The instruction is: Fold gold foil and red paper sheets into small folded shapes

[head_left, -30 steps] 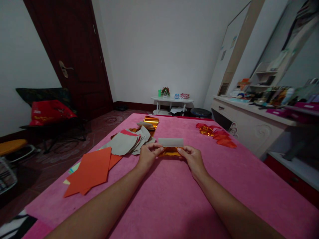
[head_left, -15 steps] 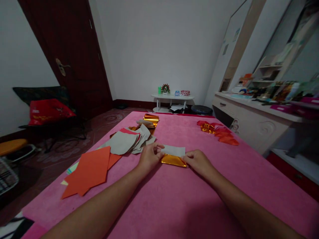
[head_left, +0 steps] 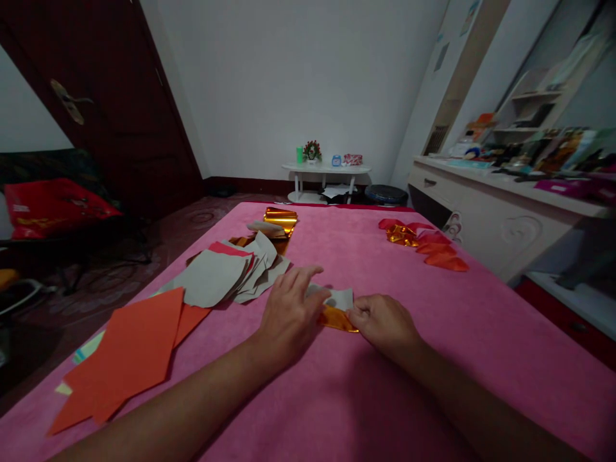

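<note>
A small folded piece of gold foil paper [head_left: 339, 318], with its grey-white backing facing up along the far half, lies on the pink cloth in the middle. At its left end is my left hand [head_left: 292, 311], fingers stretched out and apart, its thumb reaching over the paper. That hand hides the paper's left part. My right hand [head_left: 384, 324] is closed, thumb and curled fingers pinching the right end of the foil paper. Left of my left hand sits a loose stack of grey-backed paper sheets [head_left: 212, 276]. Orange paper sheets [head_left: 132, 346] lie nearer the left edge.
A gold foil roll [head_left: 281, 218] rests at the far left of the pink-covered table [head_left: 332, 244]. Red, orange and gold folded paper pieces [head_left: 433, 247] lie far right. Beyond stand a white side table [head_left: 327, 169] and, on the right, a cluttered dresser [head_left: 486, 199].
My left hand has let its fingers spread and lifted partly over the paper. My right hand has curled tighter at the right end. The view has shifted slightly, bringing the table nearer.
</note>
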A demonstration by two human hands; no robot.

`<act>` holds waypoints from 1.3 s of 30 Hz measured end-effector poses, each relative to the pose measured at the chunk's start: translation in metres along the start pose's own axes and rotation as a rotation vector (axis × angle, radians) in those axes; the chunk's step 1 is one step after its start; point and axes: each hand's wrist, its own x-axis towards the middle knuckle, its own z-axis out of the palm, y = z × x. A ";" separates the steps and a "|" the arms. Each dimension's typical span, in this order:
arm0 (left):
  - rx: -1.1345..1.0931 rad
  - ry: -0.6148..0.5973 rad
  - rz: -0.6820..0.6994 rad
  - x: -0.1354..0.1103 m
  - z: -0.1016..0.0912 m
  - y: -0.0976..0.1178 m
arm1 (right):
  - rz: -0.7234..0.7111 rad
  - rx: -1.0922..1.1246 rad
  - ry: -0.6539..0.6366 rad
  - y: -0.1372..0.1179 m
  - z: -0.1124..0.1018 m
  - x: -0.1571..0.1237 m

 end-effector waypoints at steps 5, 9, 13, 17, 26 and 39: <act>-0.199 -0.184 0.027 -0.005 0.012 0.002 | 0.036 -0.019 -0.008 -0.004 0.002 0.000; -0.273 -0.310 0.029 -0.009 0.021 0.002 | 0.074 -0.057 -0.029 -0.001 0.001 0.005; -0.175 -0.329 0.029 -0.010 0.021 0.006 | 0.121 -0.127 -0.001 0.015 -0.005 0.008; -0.110 -0.358 0.035 -0.008 0.020 0.009 | -0.167 -0.014 0.205 0.020 -0.010 -0.008; -0.005 -0.425 0.075 0.007 0.013 0.014 | -0.279 0.427 0.120 0.024 0.004 -0.015; -1.070 -0.297 -0.842 0.015 0.035 -0.023 | -0.163 0.684 0.182 0.031 0.009 -0.015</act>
